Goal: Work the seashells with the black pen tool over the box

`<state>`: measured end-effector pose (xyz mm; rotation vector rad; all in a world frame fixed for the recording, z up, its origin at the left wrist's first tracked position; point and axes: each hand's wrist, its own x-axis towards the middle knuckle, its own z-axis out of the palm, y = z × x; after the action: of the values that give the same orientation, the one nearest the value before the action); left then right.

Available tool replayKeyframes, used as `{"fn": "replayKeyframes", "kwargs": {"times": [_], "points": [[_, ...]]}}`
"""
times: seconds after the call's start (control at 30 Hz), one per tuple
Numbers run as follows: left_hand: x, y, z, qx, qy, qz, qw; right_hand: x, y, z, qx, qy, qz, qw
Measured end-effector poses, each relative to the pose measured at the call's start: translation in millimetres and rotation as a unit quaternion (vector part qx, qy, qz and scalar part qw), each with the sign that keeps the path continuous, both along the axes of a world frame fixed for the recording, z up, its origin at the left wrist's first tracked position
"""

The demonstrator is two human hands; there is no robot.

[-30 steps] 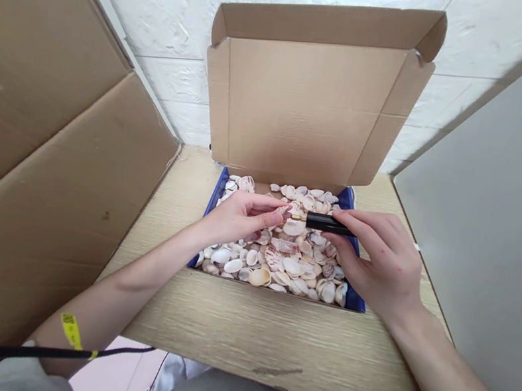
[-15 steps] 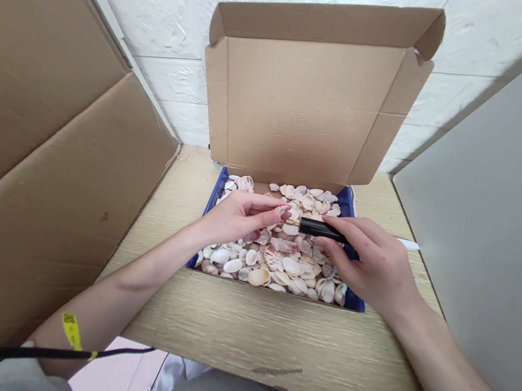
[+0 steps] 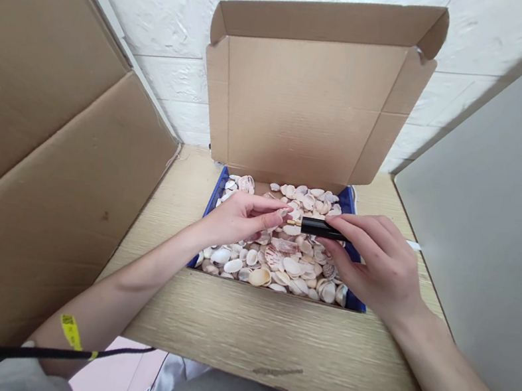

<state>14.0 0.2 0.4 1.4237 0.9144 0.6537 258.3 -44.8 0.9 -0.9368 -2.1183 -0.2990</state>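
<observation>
Above the open box, my left hand [image 3: 250, 216] pinches a small seashell [image 3: 283, 212] between thumb and fingers, which partly cover it. My right hand [image 3: 376, 256] is closed round a black mini drill [image 3: 318, 227], a slim cylinder held level. Its brass-coloured chuck [image 3: 293, 222] points left at the pinched shell; whether the tip touches it I cannot make out. Beneath both hands, many loose shells [image 3: 259, 277] in white, cream and pinkish tones fill the box [image 3: 359, 203], which has blue inner sides.
The raised cardboard lid [image 3: 302, 102] leans toward a white brick wall [image 3: 164, 23]. A tall cardboard panel [image 3: 54, 166] stands on the left, a grey panel [image 3: 499, 217] on the right. A black cable [image 3: 11, 352] with a yellow tag crosses near my left forearm, off the wooden table [image 3: 238, 326].
My right hand and the drill have shifted slightly to the right, away from the shell. My left hand stays nearly in place with its shell.
</observation>
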Motion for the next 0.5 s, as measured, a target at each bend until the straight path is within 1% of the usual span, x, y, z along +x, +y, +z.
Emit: {"fn": "replayKeyframes", "kwargs": {"times": [0.5], "points": [[0.8,-1.6,4.9,0.01,0.017,-0.004,1.0,1.5,1.9,-4.3,-0.002,-0.003,0.014,1.0]]}}
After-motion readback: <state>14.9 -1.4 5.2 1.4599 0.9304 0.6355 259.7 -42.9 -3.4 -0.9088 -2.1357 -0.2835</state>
